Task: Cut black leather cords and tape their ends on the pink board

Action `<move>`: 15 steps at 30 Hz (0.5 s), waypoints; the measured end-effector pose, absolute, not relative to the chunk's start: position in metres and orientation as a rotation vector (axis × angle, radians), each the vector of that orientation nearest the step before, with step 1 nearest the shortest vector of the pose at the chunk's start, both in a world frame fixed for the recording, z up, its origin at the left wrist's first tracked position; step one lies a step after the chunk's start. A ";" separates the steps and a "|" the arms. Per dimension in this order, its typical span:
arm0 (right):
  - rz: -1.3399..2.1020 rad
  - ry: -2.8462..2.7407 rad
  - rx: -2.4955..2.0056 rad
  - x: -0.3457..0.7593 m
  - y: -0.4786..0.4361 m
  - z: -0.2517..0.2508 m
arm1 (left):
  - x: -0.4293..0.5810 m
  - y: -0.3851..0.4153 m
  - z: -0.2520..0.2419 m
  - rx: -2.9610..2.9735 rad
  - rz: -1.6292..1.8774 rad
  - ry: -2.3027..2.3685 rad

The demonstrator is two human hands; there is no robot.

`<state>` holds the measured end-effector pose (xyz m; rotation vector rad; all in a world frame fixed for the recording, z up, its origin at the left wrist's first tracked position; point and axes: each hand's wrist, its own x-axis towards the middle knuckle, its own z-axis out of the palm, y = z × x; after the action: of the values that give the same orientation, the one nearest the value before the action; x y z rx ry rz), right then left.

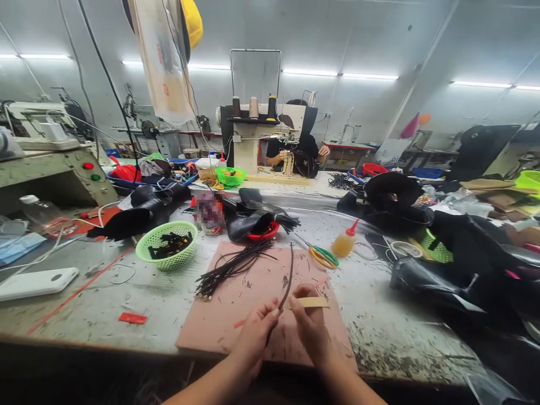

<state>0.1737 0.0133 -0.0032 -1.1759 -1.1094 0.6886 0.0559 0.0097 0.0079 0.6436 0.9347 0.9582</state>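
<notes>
My left hand pinches a thin black cord near its lower part; its upper length stretches away over the pink board. Just to the right, my right hand is closed on a narrow cream-coloured strip, whose end sticks out to the right. Its fingertips are close to the cord; I cannot tell whether they touch it. A bundle of similar black cords lies on the board's left part. Scissors with green and orange handles rest at the board's upper right edge.
A glue bottle with a red tip stands beyond the scissors. A green basket of small black pieces is at left, near a white phone-like object. Black leather pieces crowd the right. Across the table, a person sits behind a sewing machine.
</notes>
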 end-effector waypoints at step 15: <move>0.523 -1.735 -1.207 0.181 0.016 0.002 | 0.051 0.008 0.010 0.606 1.097 0.898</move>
<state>0.1813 0.0164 0.0024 -1.2071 -1.7351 0.5231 0.0514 0.0084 0.0103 0.6061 0.8977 1.0974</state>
